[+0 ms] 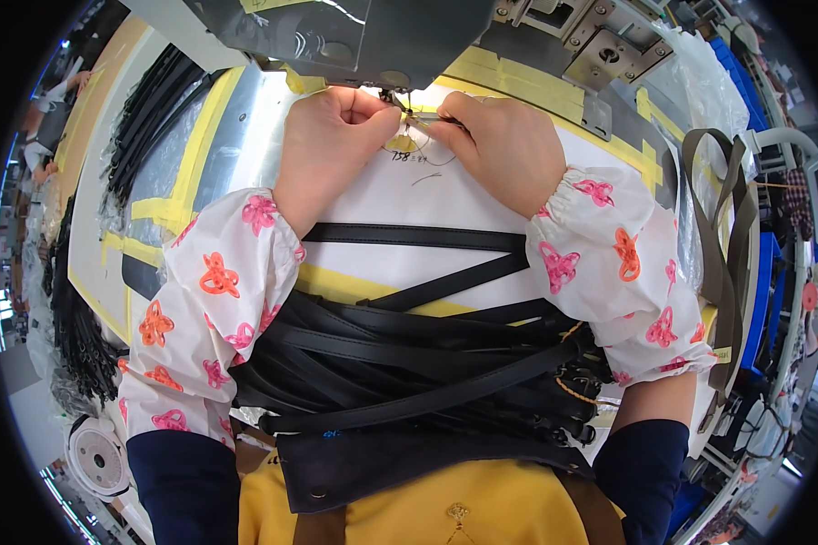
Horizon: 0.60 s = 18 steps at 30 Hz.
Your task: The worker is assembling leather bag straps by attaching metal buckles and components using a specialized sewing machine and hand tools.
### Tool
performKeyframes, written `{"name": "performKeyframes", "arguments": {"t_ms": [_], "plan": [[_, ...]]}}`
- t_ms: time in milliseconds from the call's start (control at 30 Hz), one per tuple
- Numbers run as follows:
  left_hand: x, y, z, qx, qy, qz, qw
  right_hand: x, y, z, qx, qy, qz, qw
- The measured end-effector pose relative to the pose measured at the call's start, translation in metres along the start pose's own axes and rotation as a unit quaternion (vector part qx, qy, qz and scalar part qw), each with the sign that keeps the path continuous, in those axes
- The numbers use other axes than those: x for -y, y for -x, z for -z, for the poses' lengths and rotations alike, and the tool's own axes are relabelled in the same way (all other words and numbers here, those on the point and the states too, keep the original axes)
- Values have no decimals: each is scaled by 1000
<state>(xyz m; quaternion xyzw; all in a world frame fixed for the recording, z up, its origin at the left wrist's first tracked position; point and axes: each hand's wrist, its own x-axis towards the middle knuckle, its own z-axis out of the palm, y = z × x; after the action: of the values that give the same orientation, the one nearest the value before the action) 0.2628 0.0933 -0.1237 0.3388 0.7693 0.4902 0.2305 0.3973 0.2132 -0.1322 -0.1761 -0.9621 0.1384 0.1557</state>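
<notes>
white, with yellow tape strips across it, the tabletop runs under a sewing machine at the far edge of the scene. right below the machine's needle sits a small thin strip piece, pale and metallic-looking, too small to tell its kind. it lies between the two hands, which meet at it from either side. the left hand is curled shut, thumb and fingertips pinched on the left end of the piece. the right hand is also closed, its thumb and forefinger gripping the right end, so the piece spans the narrow gap between both sets of fingertips. just near of it, a yellowish oval mark and some handwriting show on the white surface. both forearms wear white sleeve covers printed with pink and orange flowers, over dark blue sleeves. nearer still, a heap of black straps lies across the tabletop and the person's lap, between the forearms. to the far left, more black straps hang in a bundle; to the right, olive-brown straps drape over a stand. a yellow garment with a dark apron fills the near edge.
</notes>
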Motion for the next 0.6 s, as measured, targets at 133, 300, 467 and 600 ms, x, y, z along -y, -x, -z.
{"name": "performKeyframes", "arguments": {"t_ms": [133, 300, 467, 600], "plan": [[2, -1, 0, 17, 9, -5, 1000, 1, -3, 1, 14, 7, 2, 1000], [1, -1, 2, 28, 8, -9, 1000, 0, -2, 2, 9, 0, 6, 1000], [0, 0, 2, 23, 25, -7, 999, -4, 0, 0, 1, -18, 20, 1000], [-3, 1, 3, 31, 22, 7, 999, -4, 3, 2, -3, -38, 23, 999]]}}
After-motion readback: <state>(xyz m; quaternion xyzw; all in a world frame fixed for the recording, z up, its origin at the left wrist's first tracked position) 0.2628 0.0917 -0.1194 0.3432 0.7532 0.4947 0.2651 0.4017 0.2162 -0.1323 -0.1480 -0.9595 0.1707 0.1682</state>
